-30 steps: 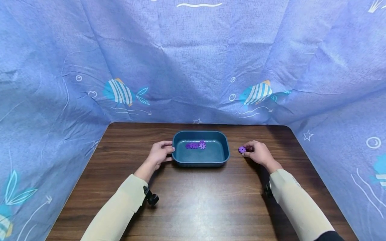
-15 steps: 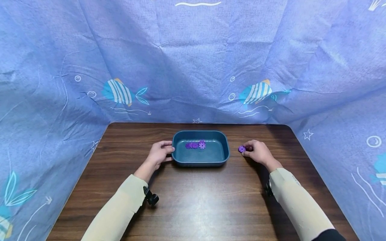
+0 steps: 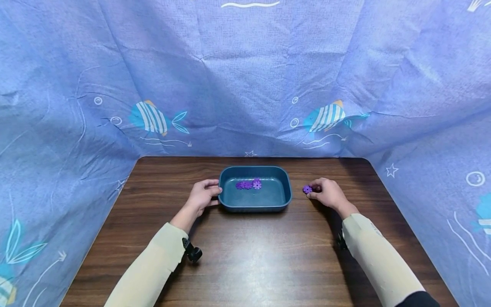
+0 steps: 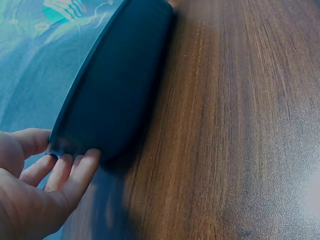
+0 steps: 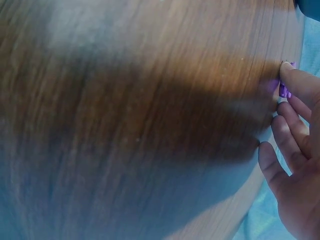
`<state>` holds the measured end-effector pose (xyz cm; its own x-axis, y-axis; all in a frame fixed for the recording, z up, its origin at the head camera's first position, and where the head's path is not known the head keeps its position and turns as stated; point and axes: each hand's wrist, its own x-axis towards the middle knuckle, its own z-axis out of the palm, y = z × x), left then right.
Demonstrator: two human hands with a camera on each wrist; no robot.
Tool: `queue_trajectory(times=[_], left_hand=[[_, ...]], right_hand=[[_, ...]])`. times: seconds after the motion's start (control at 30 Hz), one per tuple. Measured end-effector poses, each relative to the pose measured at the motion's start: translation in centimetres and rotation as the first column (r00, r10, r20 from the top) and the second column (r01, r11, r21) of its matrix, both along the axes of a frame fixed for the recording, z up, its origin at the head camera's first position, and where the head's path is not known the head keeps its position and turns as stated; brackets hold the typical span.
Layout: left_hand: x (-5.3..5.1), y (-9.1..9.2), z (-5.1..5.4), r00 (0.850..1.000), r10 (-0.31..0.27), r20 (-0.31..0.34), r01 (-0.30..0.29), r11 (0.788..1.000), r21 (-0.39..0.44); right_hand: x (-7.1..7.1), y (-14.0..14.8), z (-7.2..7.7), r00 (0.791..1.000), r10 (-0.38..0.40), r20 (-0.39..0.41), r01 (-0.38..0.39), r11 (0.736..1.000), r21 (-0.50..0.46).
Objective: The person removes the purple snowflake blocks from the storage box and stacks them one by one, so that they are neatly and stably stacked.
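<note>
Right hand [image 3: 329, 195]: fingers clamped on a purple disc [image 3: 307, 189], right of the tray [image 3: 253, 209], perhaps touching the worktop [image 3: 261, 251], hard to tell; left hand [image 3: 202, 197]: fingers pinching the tray's rim. A light edge grip and a steady tray should suit this best

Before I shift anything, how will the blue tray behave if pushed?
The blue tray would probably slide rather than tip, being wide and low. It looks stiff, showing no bend where the left hand grips it. The purple pieces inside may shift, since nothing visible holds them.
</note>
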<state>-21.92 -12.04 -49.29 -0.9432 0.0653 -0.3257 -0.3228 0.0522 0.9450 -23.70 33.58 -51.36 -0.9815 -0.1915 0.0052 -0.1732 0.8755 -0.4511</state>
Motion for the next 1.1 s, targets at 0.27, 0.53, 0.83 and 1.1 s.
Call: queue_trajectory(times=[0.27,0.53,0.83,1.1], left_hand=[[0.1,0.05,0.06,1.0,0.002,0.003,-0.002,1.0,0.003],[0.07,0.02,-0.02,1.0,0.005,-0.001,-0.005,1.0,0.006],[0.05,0.0,-0.04,1.0,0.006,-0.003,-0.006,1.0,0.016],[-0.16,-0.19,-0.01,1.0,-0.011,0.013,0.01,1.0,0.011]], right_hand=[[-0.01,0.0,-0.33,1.0,0.005,-0.013,-0.005,1.0,0.005],[0.05,0.12,-0.09,1.0,-0.003,0.014,0.003,1.0,0.013],[0.1,0.06,0.05,1.0,-0.01,0.019,0.01,1.0,0.017],[0.16,0.15,0.01,1.0,-0.009,0.001,0.009,1.0,0.014]])
